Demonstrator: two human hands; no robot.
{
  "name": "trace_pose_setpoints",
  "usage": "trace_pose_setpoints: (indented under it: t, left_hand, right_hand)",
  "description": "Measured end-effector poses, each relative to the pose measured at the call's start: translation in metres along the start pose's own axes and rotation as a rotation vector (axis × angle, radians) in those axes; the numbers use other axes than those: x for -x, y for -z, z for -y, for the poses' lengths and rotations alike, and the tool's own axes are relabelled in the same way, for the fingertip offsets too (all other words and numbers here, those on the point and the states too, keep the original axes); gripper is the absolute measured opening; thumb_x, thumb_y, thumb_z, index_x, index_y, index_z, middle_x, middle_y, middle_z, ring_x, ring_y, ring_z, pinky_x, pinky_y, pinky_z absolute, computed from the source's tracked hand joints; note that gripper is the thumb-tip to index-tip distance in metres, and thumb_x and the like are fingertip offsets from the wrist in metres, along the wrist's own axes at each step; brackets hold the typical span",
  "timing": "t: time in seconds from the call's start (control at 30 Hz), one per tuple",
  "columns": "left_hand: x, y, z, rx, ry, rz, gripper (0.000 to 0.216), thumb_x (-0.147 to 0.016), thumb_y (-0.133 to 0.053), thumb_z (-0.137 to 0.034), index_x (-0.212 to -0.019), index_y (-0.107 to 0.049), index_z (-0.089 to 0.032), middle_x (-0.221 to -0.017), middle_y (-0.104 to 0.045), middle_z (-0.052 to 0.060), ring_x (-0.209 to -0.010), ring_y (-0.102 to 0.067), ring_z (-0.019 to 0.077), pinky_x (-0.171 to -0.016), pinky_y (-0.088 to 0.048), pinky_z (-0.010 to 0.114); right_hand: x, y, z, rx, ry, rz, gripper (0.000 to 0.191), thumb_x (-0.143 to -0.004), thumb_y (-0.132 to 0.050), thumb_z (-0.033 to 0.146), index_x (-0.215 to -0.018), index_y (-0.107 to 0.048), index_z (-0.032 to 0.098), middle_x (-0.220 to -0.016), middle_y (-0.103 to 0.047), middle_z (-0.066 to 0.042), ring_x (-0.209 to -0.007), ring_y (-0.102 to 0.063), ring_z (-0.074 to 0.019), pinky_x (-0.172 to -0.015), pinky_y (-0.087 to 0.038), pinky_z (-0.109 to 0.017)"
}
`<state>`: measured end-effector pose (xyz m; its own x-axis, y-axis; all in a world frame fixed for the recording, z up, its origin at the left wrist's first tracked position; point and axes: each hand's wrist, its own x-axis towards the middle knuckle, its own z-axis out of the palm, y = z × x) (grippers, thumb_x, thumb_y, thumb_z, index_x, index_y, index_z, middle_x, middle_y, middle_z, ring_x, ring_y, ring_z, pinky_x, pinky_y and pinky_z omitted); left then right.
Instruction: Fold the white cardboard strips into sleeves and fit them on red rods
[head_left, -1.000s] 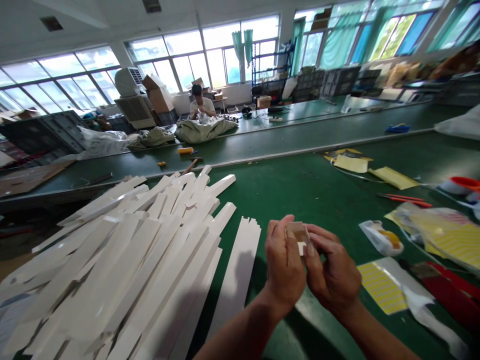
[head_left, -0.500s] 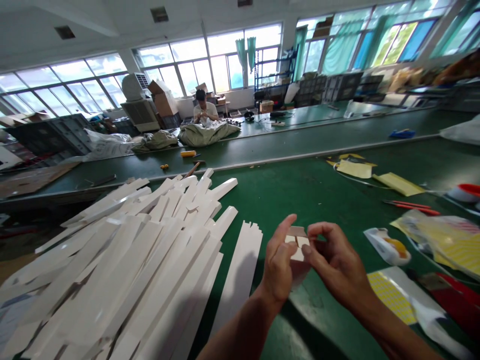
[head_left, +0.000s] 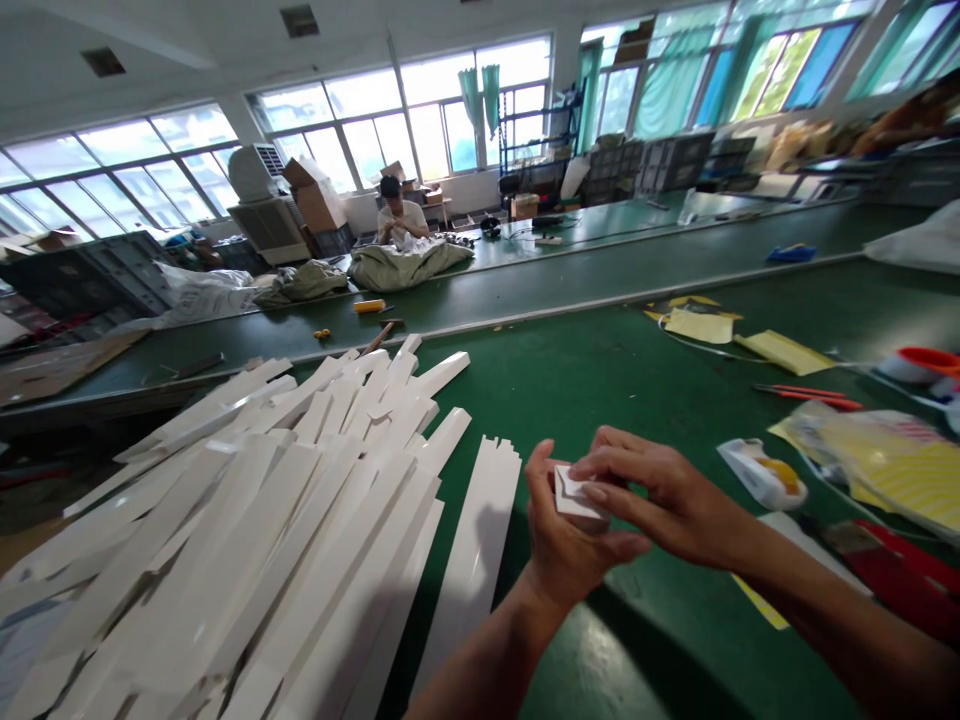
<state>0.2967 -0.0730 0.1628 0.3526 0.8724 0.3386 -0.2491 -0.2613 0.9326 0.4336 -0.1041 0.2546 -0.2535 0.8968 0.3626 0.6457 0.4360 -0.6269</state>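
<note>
My left hand [head_left: 559, 545] is wrapped round a narrow white carton [head_left: 574, 497], its end turned up toward me. The fingers of my right hand [head_left: 660, 490] press together on the end flap of that carton. The carton's lower part is hidden by my hands. A flat white carton [head_left: 474, 540] with notched flaps lies on the table just left of my left hand. Farther left is a big heap of flat white cartons [head_left: 247, 540], overlapping at several angles.
On the green table [head_left: 555, 380] at right lie a tape dispenser [head_left: 763, 475], red-handled tweezers [head_left: 810, 395], yellow sticker sheets [head_left: 877, 470] and a red tool [head_left: 900, 570]. A hammer [head_left: 379, 337] lies beyond the heap. Another person [head_left: 403, 215] sits across the far bench.
My right fingers have moved from the carton's side onto its end. The end flaps, spread apart before, are now folded over. My left hand has shifted its grip round the carton.
</note>
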Motion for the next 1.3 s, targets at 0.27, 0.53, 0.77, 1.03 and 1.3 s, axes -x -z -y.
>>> trace_pose_setpoints:
  t: [0.27, 0.53, 0.77, 1.03, 1.3]
  left_hand:
    - [0.001, -0.018, -0.015, -0.128, -0.049, -0.139, 0.089, -0.066, -0.079, -0.021, -0.138, -0.027, -0.018, -0.109, -0.068, 0.009, -0.089, -0.072, 0.0204, -0.074, -0.06, 0.028]
    - [0.007, -0.02, -0.009, -0.189, -0.167, -0.176, 0.091, -0.062, -0.076, -0.009, -0.14, -0.028, -0.016, -0.119, -0.066, 0.014, -0.104, -0.07, 0.0257, -0.087, -0.06, 0.034]
    - [0.007, -0.017, -0.008, -0.274, -0.194, -0.178, 0.092, -0.061, -0.074, -0.01, -0.14, -0.027, -0.017, -0.107, -0.068, 0.01, -0.09, -0.072, 0.0226, -0.074, -0.06, 0.03]
    - [0.008, -0.018, -0.012, -0.343, -0.19, -0.176, 0.092, -0.062, -0.076, -0.012, -0.14, -0.027, -0.018, -0.1, -0.066, 0.007, -0.082, -0.071, 0.0194, -0.07, -0.059, 0.027]
    - [0.015, -0.014, 0.0, -0.384, -0.218, -0.169, 0.1, -0.064, -0.081, -0.025, -0.145, -0.022, -0.019, -0.094, -0.066, 0.005, -0.072, -0.069, 0.019, -0.064, -0.059, 0.03]
  right_hand:
    - [-0.03, 0.031, 0.002, -0.213, -0.18, 0.507, 0.023, -0.083, -0.061, 0.015, -0.106, -0.062, 0.018, -0.093, -0.055, -0.001, -0.081, -0.053, -0.0117, -0.071, -0.042, -0.022]
    - [-0.031, 0.021, 0.007, -0.228, -0.294, 0.499, 0.019, -0.075, -0.057, 0.008, -0.09, -0.052, 0.019, -0.076, -0.046, 0.006, -0.066, -0.042, -0.0089, -0.057, -0.031, -0.02]
    - [-0.032, 0.023, 0.024, 0.117, -0.215, 0.421, 0.007, -0.081, -0.057, 0.01, -0.082, -0.055, 0.017, -0.086, -0.054, -0.001, -0.073, -0.049, -0.0121, -0.066, -0.036, -0.023]
    - [-0.041, 0.032, 0.028, 0.198, -0.191, 0.598, 0.007, -0.085, -0.057, 0.014, -0.078, -0.056, 0.016, -0.085, -0.055, -0.004, -0.072, -0.05, -0.0134, -0.065, -0.037, -0.023]
    - [-0.035, 0.021, 0.037, 0.317, -0.244, 0.522, 0.015, -0.089, -0.052, 0.018, -0.075, -0.056, 0.015, -0.087, -0.053, -0.006, -0.067, -0.048, -0.0124, -0.06, -0.036, -0.023]
